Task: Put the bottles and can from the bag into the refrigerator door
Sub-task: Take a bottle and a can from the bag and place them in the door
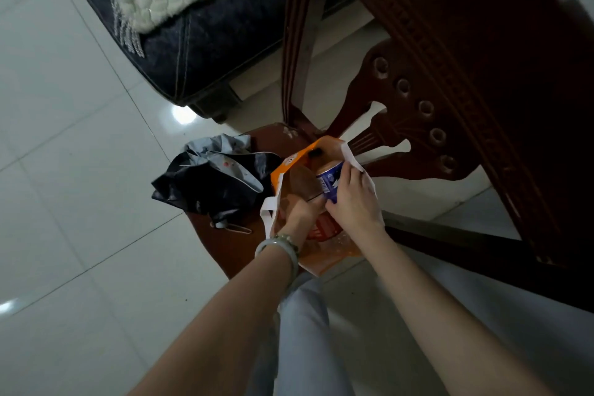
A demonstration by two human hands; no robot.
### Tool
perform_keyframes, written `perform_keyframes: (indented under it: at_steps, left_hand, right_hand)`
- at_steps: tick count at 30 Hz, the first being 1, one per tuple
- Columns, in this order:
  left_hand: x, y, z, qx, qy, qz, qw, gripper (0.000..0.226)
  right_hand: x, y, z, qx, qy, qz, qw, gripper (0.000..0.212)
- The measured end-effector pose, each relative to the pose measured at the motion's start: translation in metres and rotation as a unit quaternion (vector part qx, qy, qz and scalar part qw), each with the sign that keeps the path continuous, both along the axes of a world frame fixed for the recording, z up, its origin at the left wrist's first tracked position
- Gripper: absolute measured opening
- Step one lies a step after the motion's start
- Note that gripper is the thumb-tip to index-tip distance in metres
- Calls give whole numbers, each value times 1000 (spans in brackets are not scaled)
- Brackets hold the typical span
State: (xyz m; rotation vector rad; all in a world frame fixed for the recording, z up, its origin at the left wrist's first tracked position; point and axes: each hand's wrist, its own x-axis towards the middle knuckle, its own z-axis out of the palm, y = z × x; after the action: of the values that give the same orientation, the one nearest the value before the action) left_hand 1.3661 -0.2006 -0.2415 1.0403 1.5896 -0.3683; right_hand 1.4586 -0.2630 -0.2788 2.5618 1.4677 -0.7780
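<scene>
We are closing our right hand [348, 199] fingers around the blue can [329, 182], standing upright in the bag [321, 259]; our left hand [300, 210] fingers, just left, are buried inside, grip unclear.

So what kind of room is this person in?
Most likely a living or dining room in a home. The floor is glossy white tile, a carved dark wood table stands beside a chair holding an orange bag, and a cushioned sofa sits behind.
</scene>
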Motion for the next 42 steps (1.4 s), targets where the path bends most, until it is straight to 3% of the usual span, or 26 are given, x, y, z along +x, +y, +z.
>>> perform_keyframes:
  at_steps: [5,12,15,18,21,32,35,42]
  left_hand:
    - [-3,-4,-4,-8,-12,28,1000,49]
    - [-9,-22,24,47,-9,-95,994,30]
    - [-12,-27,36,145,-28,-98,984,44]
    - [-17,-29,46,202,-90,-82,972,60]
    - [-24,-26,61,235,-143,-100,956,62]
    - [-95,-50,158,323,-301,-227,868,68]
    - [-117,-66,175,341,-340,-276,832,78]
    - [-156,-113,202,353,-401,-355,767,71]
  right_hand:
    - [1,-4,-3,8,19,-5,1000,88]
    - [-6,-19,10,59,47,-50,996,95]
    - [-5,-27,32,103,65,-110,986,99]
    - [-6,-38,62,154,91,-170,969,96]
    - [-13,-51,96,222,118,-221,942,97]
    - [-90,-114,207,408,53,-247,877,96]
    - [-120,-139,230,432,21,-258,864,94]
    - [-184,-210,262,447,-25,-300,842,93]
